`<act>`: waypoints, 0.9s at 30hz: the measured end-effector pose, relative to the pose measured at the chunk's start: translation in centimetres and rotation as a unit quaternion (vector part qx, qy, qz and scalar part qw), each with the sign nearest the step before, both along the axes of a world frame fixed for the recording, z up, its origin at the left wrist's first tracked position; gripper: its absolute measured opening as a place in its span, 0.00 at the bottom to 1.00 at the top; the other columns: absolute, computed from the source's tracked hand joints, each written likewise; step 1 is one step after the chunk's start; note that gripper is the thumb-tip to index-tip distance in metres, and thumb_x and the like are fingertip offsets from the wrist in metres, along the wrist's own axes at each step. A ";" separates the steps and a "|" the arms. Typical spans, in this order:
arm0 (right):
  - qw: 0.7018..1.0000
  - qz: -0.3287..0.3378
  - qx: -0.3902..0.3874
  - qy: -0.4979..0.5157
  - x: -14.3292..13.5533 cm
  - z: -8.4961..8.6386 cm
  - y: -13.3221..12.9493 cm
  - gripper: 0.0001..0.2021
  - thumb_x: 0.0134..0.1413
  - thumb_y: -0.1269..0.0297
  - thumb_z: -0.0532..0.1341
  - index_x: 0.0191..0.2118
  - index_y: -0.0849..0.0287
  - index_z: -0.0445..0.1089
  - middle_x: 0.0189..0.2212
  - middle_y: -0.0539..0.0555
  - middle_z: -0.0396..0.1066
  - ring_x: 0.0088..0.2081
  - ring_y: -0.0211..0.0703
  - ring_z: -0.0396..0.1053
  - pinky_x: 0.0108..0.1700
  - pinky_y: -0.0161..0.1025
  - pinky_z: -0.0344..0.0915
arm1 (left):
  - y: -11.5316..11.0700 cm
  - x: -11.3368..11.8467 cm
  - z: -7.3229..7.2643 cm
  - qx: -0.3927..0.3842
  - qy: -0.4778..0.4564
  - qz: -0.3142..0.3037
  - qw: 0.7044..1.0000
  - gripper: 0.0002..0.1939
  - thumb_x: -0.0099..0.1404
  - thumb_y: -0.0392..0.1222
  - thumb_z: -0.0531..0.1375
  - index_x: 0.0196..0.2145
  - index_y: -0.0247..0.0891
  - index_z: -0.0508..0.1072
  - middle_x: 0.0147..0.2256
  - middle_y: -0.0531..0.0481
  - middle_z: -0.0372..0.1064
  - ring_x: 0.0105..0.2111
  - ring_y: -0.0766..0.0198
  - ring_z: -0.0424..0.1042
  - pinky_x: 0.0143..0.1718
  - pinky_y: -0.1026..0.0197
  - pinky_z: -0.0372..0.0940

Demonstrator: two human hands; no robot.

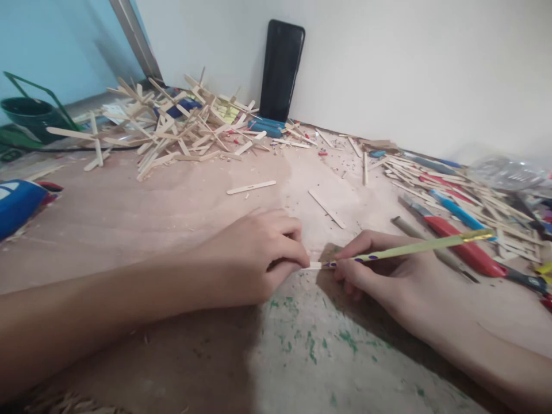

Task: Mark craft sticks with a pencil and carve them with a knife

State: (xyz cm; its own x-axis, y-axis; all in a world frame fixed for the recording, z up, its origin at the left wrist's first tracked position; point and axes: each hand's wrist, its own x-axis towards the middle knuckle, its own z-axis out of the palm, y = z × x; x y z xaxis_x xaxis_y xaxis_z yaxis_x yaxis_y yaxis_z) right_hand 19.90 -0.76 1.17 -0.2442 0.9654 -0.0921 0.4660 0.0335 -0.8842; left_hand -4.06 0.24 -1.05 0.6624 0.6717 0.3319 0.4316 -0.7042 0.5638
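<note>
right hand (394,282) holds pencil (409,248) crosswise (tip left)

White wall (388,69) along the tabletop's (185,198) far edge, light blue wall (47,46) past its far left corner, slanting grey strip (135,39) between them, green flecks (348,340) toward the near edge, soft shadows.

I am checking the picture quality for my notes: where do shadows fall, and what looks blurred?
Head view: soft shadows on the table below the left forearm and right hand; head view: the transparent plastic item at the right edge looks smeared, while the pencil's dark spots are distinguishable.
</note>
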 end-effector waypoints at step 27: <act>1.000 -0.008 -0.002 0.020 -0.1 -0.4 -0.3 0.06 0.52 0.65 0.71 0.27 0.56 0.76 0.17 0.48 0.72 0.18 0.35 0.66 0.20 0.30 0.60 | -0.1 0.0 0.4 0.013 0.027 0.003 1.000 0.12 0.69 0.28 0.61 0.39 0.37 0.85 0.35 0.51 0.73 0.37 0.64 0.70 0.41 0.61 0.61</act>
State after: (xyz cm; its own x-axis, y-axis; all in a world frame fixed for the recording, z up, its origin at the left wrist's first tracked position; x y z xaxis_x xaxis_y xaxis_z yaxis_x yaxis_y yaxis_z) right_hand 19.83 -1.01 0.81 -0.2321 0.9688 -0.0866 0.4307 0.0226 -0.9022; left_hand -4.04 0.16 -0.62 0.6759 0.6668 0.3140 0.4643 -0.7161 0.5211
